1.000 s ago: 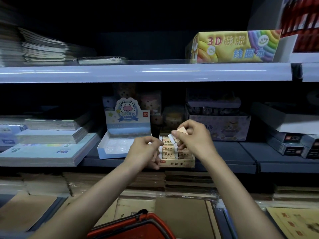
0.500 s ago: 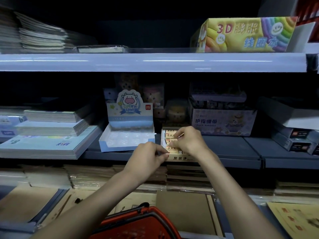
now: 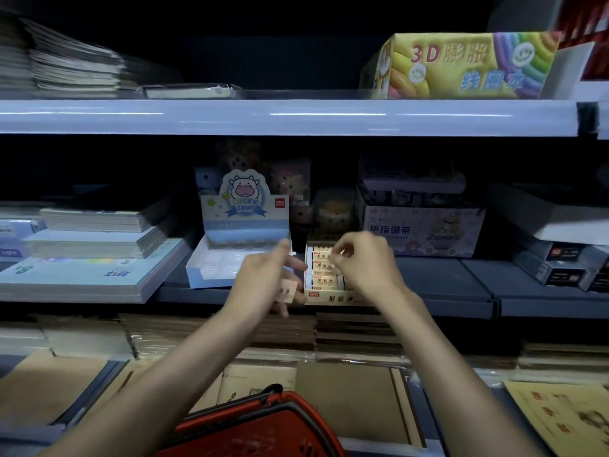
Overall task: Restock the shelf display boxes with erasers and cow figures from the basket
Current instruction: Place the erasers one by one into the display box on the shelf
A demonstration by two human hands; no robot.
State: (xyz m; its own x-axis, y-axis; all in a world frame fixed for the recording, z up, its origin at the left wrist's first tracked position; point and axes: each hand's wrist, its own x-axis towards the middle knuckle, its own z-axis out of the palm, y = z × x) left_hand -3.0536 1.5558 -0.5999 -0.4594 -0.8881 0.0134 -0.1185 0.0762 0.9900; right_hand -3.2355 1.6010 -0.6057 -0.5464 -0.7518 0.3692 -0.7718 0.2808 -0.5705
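Inspection of the middle shelf (image 3: 428,301), at the eraser display box (image 3: 329,296). The right hand (image 3: 365,262) is over the box, fingertips pinched together at the upper rows; whether they hold an eraser or only press one down cannot be told, as the fingers hide the contact. Half a second ago this hand was lower in the box, seating an eraser it carried above the box a second ago. That piece now appears lodged among the rows (image 3: 324,268).

The left hand (image 3: 267,285) has changed more. It was resting closed at the front left corner of the box; it is now lifted slightly, with one wrapped eraser (image 3: 286,295) clamped between thumb and fingers, just beside the left wall of the box. The grip is firm on the eraser's short sides as far as can be seen.

Judgement: one eraser is placed, and the next is staged for hand-over or direct insertion. The box looks nearly full at the front rows; space remaining at the back is hidden by the right hand.

The Lucky Cow display box (image 3: 214,275), immediately left, shows bare moulded wells and no figures in view, so that part of the restock is not yet begun. The red basket (image 3: 263,423) sits below, near the person's body; its contents are not visible.
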